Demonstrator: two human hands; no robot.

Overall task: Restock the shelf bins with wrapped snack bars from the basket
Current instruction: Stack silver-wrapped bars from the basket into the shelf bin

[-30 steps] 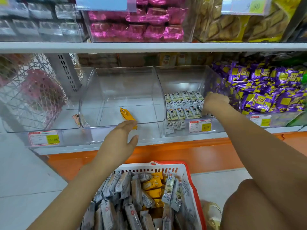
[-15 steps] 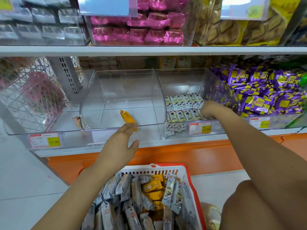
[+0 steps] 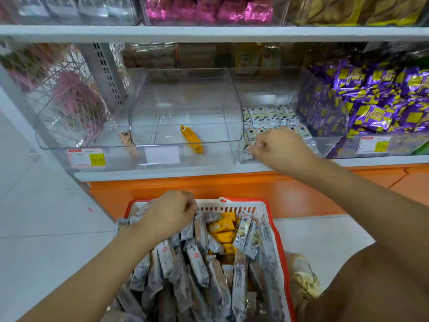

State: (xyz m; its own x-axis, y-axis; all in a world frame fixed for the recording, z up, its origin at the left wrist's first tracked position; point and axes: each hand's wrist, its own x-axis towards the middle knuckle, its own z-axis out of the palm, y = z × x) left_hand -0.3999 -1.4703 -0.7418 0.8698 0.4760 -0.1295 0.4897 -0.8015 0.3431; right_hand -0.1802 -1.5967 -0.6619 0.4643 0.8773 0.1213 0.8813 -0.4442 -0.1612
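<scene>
A long white shelf point(image 3: 209, 169) runs across the middle of the frame, with an orange base under it. Clear bins sit on it side by side.

At the bottom middle is a white basket point(image 3: 232, 204) with a red rim. It is full of grey bars point(image 3: 197, 263), all heaped up. A few yellow bars point(image 3: 220, 226) lie near its far end.

The middle bin point(image 3: 185, 101) is the big one in the center. It holds only one yellow bar point(image 3: 191, 139), lying slanted near the front. The bin just right of it point(image 3: 267, 89) has rows of small white packs point(image 3: 271, 117) on its floor. On the far right sits a pile of purple packs point(image 3: 383, 101). Pink packs point(image 3: 204, 10) fill a bin on the shelf above, at the top of the frame.

The left hand point(image 3: 169, 212) is down in the far end of the basket, on top of the grey bars. Its fingers are curled and tucked under. I cannot tell if they grip a bar.

The right hand point(image 3: 278, 147) is at the front of the bin with the white packs. Its fingers are curled in tight, and the tips touch a white pack at the front edge. I cannot tell if they pinch it.

A small price tag point(image 3: 87, 157) with a yellow patch sticks to the front of the left bin.
</scene>
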